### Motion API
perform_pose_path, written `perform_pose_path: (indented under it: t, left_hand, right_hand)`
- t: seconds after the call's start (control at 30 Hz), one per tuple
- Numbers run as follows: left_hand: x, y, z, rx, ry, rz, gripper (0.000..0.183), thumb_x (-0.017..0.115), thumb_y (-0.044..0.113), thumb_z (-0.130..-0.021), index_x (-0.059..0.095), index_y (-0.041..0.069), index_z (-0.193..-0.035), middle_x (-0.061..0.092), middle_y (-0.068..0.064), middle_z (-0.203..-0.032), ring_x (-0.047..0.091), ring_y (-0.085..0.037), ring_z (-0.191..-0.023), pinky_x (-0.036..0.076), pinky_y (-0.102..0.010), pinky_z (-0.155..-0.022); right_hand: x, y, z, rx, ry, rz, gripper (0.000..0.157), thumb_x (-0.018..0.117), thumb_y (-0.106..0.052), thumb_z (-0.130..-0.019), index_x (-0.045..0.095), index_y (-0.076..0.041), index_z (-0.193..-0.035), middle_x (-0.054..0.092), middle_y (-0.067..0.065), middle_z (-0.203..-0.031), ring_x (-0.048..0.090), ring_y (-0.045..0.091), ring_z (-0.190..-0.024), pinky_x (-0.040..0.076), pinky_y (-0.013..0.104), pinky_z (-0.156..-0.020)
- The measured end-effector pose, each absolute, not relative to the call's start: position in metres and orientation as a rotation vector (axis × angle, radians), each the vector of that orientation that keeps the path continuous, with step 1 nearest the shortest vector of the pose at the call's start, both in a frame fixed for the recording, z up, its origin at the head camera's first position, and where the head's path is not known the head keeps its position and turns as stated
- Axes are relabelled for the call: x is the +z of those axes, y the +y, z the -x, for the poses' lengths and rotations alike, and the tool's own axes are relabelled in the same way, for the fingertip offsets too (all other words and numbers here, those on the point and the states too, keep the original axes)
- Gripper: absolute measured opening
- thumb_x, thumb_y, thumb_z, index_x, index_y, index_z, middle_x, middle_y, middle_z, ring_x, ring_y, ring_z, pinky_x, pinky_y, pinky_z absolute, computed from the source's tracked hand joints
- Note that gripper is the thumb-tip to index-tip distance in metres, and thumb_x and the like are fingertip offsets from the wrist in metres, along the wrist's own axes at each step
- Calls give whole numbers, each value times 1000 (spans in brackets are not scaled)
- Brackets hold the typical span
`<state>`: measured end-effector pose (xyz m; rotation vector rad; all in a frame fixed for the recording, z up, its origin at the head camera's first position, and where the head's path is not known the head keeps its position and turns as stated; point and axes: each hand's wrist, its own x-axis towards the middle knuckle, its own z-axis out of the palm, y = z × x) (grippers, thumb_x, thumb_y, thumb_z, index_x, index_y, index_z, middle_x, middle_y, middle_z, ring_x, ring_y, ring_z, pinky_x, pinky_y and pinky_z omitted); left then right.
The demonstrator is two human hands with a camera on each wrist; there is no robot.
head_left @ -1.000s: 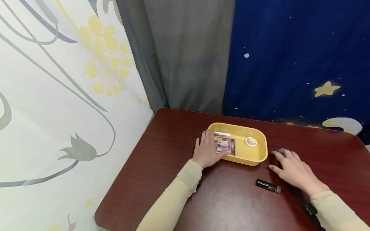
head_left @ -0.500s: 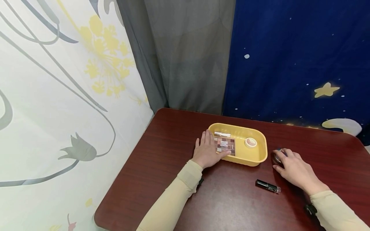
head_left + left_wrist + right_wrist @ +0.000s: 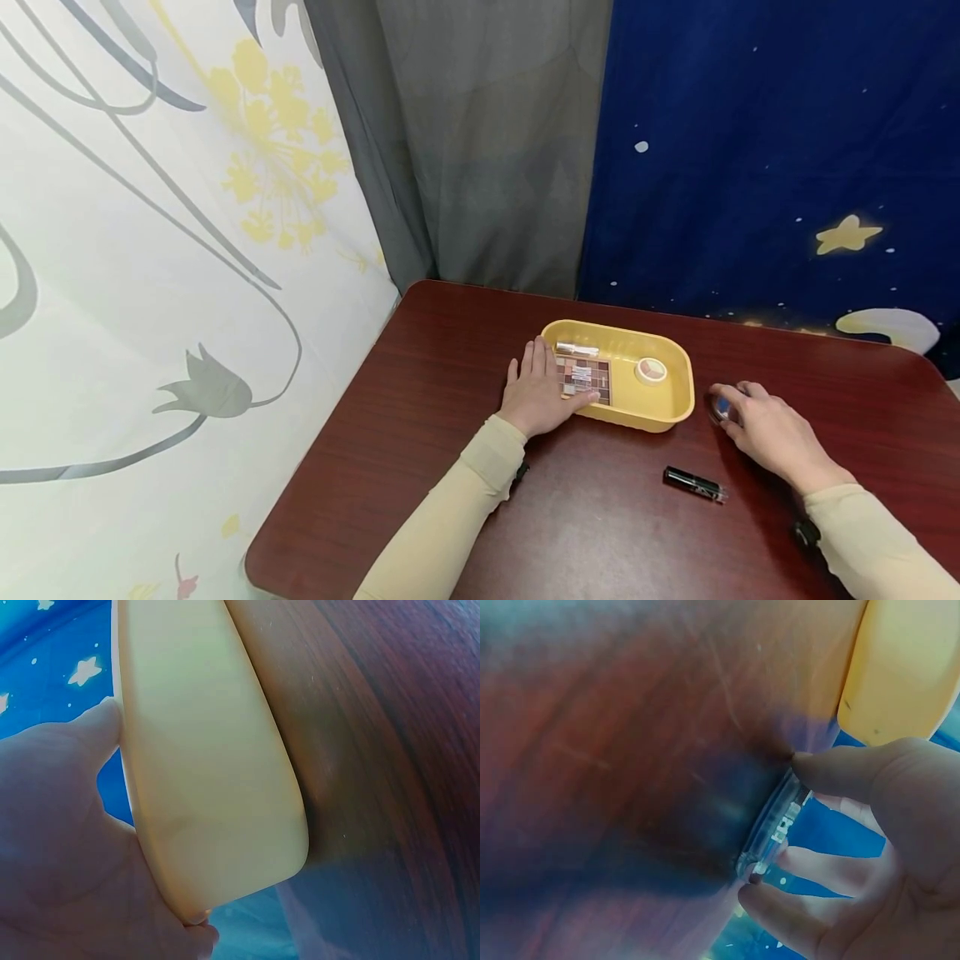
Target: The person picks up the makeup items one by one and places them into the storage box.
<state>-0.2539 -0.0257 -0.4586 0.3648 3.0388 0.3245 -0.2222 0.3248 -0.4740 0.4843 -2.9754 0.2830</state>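
Observation:
My left hand (image 3: 534, 396) lies along the near left corner of a yellow tray (image 3: 678, 400), fingers straight against the left side and thumb over the front rim. In the left wrist view, thumb and palm touch the outer wall. Inside the tray are an eyeshadow palette (image 3: 596, 379), a small silver-and-clear tube (image 3: 577, 349) and a round white pot (image 3: 650, 371) with a sectioned top. To the tray's right, my right hand (image 3: 772, 429) pinches a small clear-edged compact (image 3: 771, 825) by its edge between thumb and fingers. The hand partly hides it in the head view.
A black tube (image 3: 695, 484) with a clear end lies in front of the tray, left of my right forearm. The dark red table (image 3: 450, 358) meets grey and blue curtains (image 3: 712, 167) at the back, with a patterned white cloth (image 3: 150, 292) at the left.
My right hand's thumb and fingers have closed in on the compact, which has turned and tilted so its blue shows. The left hand and tray have stayed still.

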Motion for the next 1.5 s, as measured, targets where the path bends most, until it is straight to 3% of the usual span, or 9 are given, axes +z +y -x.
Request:
perform_pose_path:
  t: [0.47, 0.67, 1.07, 1.5]
  left_hand:
    - [-460, -26, 255, 314, 3031, -370, 113, 37, 85, -87, 13, 2, -161, 2, -15, -168, 3, -30, -154, 13, -52, -120]
    - [-460, -26, 256, 315, 3042, -377, 113, 38, 84, -87, 13, 1, -160, 3, -16, -168, 3, -29, -154, 14, -53, -120]
    - [-462, -26, 256, 332, 3036, -371, 113, 38, 84, -88, 14, 1, -160, 3, -16, -168, 3, -29, -154, 13, -52, -120]
    - [-462, -25, 256, 328, 3034, -369, 114, 38, 84, -87, 12, 1, -160, 1, -15, -168, 2, -29, -154, 14, -52, -120]
  right_hand:
    - [-469, 331, 232, 295, -3053, -499, 57, 80, -19, -84, 59, -9, -136, 58, 30, -112, 64, 40, -81, 54, 55, -61]
    - [-467, 332, 232, 326, -3074, -468, 57, 80, -23, -84, 60, -10, -136, 57, 25, -101, 60, 34, -74, 51, 50, -57]
    - [-468, 336, 230, 349, -3088, -446, 56, 81, -30, -83, 63, -9, -132, 56, 22, -94, 58, 31, -73, 50, 52, -59]
    - [-459, 331, 227, 337, -3039, -449, 53, 80, -27, -84, 63, -9, -131, 57, 28, -100, 60, 38, -80, 52, 56, -63]
